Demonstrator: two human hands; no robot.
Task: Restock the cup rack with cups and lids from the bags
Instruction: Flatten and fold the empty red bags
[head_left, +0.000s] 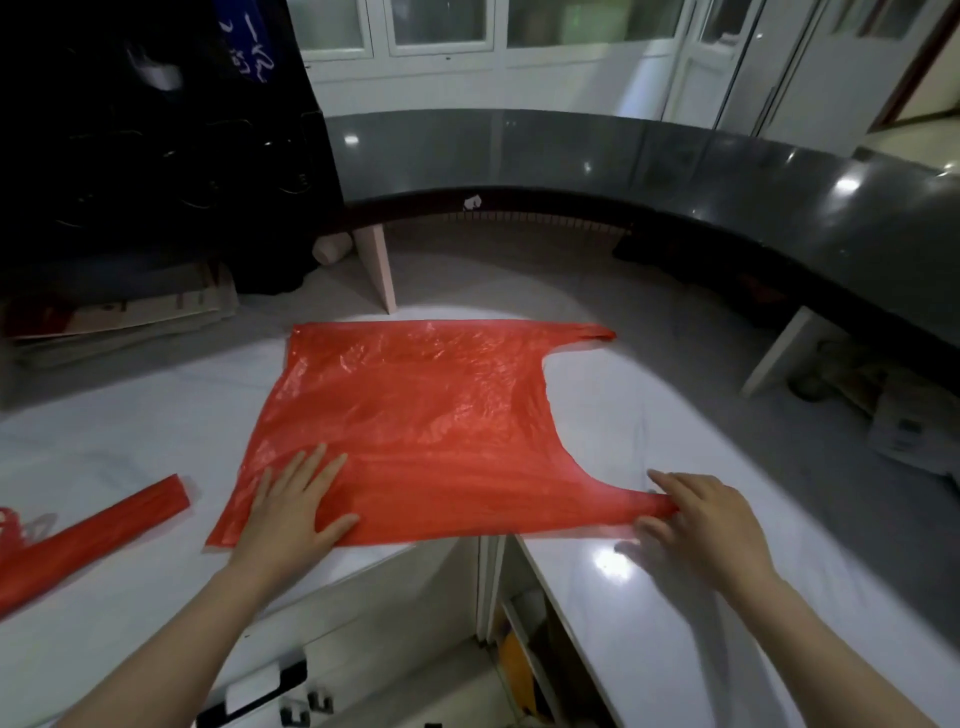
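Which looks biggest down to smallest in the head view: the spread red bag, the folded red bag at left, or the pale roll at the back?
1. spread red bag
2. folded red bag, partly out of frame
3. pale roll, farther away, so its real size is unsure

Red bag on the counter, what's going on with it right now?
A person is smoothing an empty red plastic bag flat on the white counter. The left hand presses flat on the bag's near left corner. The right hand is on the near handle loop; blur hides whether it pinches or only presses. A second red bag, folded into a strip, lies to the left. No cups or lids show in this view.
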